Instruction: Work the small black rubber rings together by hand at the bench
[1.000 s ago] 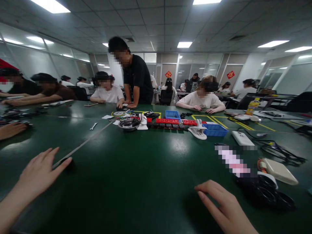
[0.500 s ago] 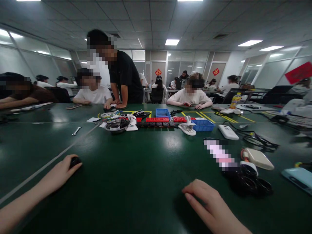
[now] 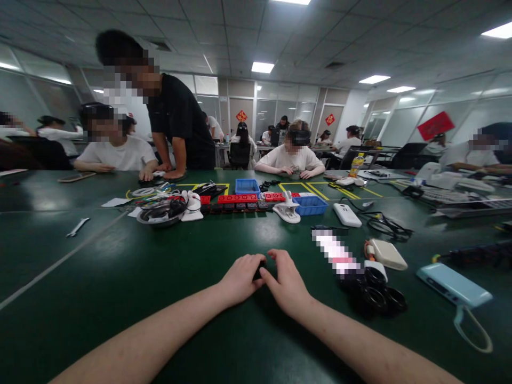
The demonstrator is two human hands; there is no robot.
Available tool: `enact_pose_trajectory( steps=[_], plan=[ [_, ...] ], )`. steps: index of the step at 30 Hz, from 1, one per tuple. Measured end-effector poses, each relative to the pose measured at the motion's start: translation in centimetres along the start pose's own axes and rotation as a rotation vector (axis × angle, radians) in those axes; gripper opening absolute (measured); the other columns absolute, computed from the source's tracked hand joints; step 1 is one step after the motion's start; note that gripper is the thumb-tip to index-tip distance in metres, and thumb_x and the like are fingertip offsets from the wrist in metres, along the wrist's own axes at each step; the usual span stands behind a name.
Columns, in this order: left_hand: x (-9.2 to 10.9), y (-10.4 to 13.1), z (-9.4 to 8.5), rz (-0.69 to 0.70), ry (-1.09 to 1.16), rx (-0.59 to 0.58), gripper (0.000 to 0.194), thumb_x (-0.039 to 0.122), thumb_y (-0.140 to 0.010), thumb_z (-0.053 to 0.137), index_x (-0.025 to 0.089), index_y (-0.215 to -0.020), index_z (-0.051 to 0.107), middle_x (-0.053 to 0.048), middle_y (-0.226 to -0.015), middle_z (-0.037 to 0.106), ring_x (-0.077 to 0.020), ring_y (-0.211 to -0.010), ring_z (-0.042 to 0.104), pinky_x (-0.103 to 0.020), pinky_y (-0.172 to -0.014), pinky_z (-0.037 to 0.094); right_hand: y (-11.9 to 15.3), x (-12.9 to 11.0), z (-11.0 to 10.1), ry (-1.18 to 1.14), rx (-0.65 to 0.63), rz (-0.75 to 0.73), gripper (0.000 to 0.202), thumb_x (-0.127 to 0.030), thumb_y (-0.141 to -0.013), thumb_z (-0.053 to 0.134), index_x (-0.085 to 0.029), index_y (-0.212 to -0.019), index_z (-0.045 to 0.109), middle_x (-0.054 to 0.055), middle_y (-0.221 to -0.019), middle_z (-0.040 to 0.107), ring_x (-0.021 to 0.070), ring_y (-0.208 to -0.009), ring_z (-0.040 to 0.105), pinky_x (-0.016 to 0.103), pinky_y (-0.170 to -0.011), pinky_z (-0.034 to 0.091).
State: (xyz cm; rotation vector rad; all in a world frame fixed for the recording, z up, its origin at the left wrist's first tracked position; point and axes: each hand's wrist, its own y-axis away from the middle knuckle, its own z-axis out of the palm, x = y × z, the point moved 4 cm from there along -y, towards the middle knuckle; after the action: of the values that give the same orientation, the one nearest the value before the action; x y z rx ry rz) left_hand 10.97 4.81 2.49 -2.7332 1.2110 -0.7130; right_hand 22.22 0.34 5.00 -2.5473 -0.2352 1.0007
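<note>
Over the middle of the green table (image 3: 192,266), my left hand (image 3: 242,278) is closed round a small black object (image 3: 259,271), mostly covered by the fingers. Facing it from the right, my right hand (image 3: 286,280) has its fingers curved and apart, with the thumb tip at the black object's right side. Whether that thumb touches the object cannot be made out. The two hands nearly meet, and nothing shows gripped in the right one.
Beyond the hands lie a metal bowl of cables (image 3: 162,216), red and black blocks (image 3: 240,202), a white clamp (image 3: 287,210) and a blue tray (image 3: 310,206). To the right are black rings (image 3: 375,297), a cream case (image 3: 387,254) and a light-blue device (image 3: 454,284).
My left hand has moved right with the black object, to the table's middle. My right hand has come forward and left to meet it. The view has turned right.
</note>
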Motion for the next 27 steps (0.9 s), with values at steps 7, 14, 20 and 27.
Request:
enact_pose_trajectory(
  steps=[7, 14, 20, 27],
  plan=[
    [-2.2, 0.7, -1.0, -0.155, 0.001, 0.123, 0.041, 0.015, -0.072, 0.051, 0.017, -0.112, 0.041, -0.009, -0.106, 0.055, -0.023, -0.098, 0.052, -0.037, -0.089, 0.038, -3.0, -1.1, 5.1, -0.08, -0.013, -0.018, 0.025, -0.031, -0.084, 0.043, -0.017, -0.102, 0.052, 0.009, -0.097, 0.054, 0.0195, -0.091, 0.05, 0.035, -0.08, 0.041],
    [-4.6, 0.7, -2.0, -0.428, 0.044, 0.147, 0.038, 0.016, -0.066, 0.059, 0.017, -0.101, 0.044, -0.004, -0.091, 0.06, -0.0223, -0.088, 0.057, -0.032, -0.079, 0.041, -4.7, -0.3, 7.1, -0.057, -0.05, 0.0, 0.02, -0.031, -0.082, 0.046, -0.017, -0.092, 0.056, 0.006, -0.087, 0.057, 0.018, -0.084, 0.052, 0.032, -0.077, 0.042],
    [-5.1, 0.5, -1.9, -0.404, -0.039, 0.126, 0.031, 0.024, -0.063, 0.063, 0.019, -0.092, 0.055, -0.003, -0.091, 0.06, -0.0228, -0.091, 0.054, -0.032, -0.08, 0.038, -4.7, 0.4, 6.7, 0.02, 0.023, 0.02, 0.021, -0.038, -0.077, 0.054, -0.019, -0.081, 0.061, 0.005, -0.086, 0.054, 0.019, -0.084, 0.051, 0.032, -0.075, 0.041],
    [-5.4, 0.3, -1.8, -0.375, -0.057, 0.135, 0.021, 0.022, -0.064, 0.059, 0.018, -0.085, 0.058, -0.003, -0.087, 0.061, -0.0221, -0.086, 0.053, -0.033, -0.076, 0.038, -4.5, 0.3, 6.3, 0.09, 0.051, 0.024, 0.025, -0.035, -0.069, 0.062, -0.02, -0.089, 0.058, 0.004, -0.088, 0.056, 0.0203, -0.086, 0.05, 0.033, -0.077, 0.039]
  ],
)
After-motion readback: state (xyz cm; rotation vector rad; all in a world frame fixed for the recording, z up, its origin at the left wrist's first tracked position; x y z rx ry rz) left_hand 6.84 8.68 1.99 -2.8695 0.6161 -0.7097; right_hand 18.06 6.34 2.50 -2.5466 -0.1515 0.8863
